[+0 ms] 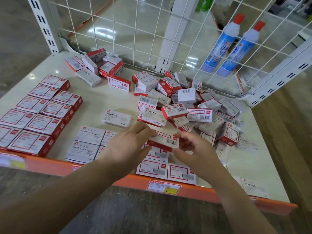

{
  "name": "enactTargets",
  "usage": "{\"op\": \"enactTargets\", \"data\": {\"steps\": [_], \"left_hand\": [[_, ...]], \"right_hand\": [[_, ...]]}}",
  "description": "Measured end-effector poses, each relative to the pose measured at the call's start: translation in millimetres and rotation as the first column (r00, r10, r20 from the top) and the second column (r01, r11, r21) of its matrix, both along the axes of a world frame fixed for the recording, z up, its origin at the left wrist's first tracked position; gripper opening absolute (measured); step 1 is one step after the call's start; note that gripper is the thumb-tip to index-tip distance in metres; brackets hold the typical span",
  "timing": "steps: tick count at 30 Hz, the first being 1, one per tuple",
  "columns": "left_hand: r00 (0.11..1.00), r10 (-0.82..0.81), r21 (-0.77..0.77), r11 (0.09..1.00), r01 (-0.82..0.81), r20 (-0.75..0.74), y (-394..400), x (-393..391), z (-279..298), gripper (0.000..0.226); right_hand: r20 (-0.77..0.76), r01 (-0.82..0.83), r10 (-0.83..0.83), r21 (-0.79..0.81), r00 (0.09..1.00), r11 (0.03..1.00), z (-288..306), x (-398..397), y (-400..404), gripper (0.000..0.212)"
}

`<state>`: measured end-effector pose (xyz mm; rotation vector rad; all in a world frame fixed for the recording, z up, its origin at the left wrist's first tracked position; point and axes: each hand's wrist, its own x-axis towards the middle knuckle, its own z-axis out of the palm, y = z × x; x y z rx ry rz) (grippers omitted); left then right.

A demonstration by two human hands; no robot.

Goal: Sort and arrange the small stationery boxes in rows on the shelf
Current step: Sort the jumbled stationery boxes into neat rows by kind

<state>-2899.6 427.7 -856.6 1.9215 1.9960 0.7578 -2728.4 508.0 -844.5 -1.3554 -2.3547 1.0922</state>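
Head view: the left hand (128, 144) and right hand (194, 146) pinch opposite ends of a red-and-white staple box (164, 141), long axis left-right, barcode face up, above the front-row boxes (152, 168). A loose pile (194, 105) lies behind; paper-clip boxes (87, 142) sit left.

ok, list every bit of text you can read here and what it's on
"STAPLES": lone white box, mid shelf.
"STAPLES": white box at the pile's edge.
"STAPLES": white box, front right.
"PAPER CLIPS": two white boxes, front row.
Red-framed boxes, shelf price tag, blue bottles, held box: print too blurred to read.
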Motion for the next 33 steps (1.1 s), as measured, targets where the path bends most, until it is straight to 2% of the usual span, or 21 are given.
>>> {"op": "enactTargets", "data": {"steps": [8,11,15,19,26,29,31,33], "left_hand": [[0.996,-0.082,0.076,0.994,0.084,-0.027,0.1,-13.1,-5.7,0.022],[0.999,-0.034,0.061,0.997,0.036,-0.020,2.2,-12.9,-1.4,0.023],[0.984,0.122,-0.086,0.990,-0.111,0.132,5.7,-13.2,5.3,0.023],[0.951,0.157,-0.237,0.967,-0.093,0.267,9.3,-12.2,12.2,0.013],[0.915,0.183,-0.322,0.945,-0.061,0.361,9.1,-7.9,11.6,0.014],[0.875,0.237,-0.313,0.944,-0.105,0.422,9.0,-6.9,8.7,0.005],[0.861,0.252,-0.315,0.942,-0.114,0.442,8.5,-4.9,6.5,0.026],[0.878,0.245,-0.289,0.949,-0.129,0.412,7.1,-3.1,6.0,0.039]], "right_hand": [[-0.075,0.010,-0.024,-0.176,0.997,0.984,0.8,2.7,1.7,0.025],[-0.037,-0.027,0.022,-0.119,0.999,0.992,0.9,3.9,1.0,0.036],[0.000,-0.071,0.071,-0.001,0.998,0.998,-1.1,1.6,-2.2,0.055],[0.047,-0.107,0.103,0.099,0.994,0.989,-6.9,-4.0,-5.1,0.065],[0.084,-0.141,0.127,0.193,0.988,0.971,-5.3,-5.8,-7.8,0.050],[0.092,-0.138,0.123,0.178,0.988,0.974,-3.4,-3.2,-6.4,0.049],[0.083,-0.114,0.101,0.175,0.991,0.978,-4.3,-0.2,-3.9,0.047],[0.092,-0.081,0.066,0.178,0.994,0.981,-5.6,4.3,0.5,0.043]]}}
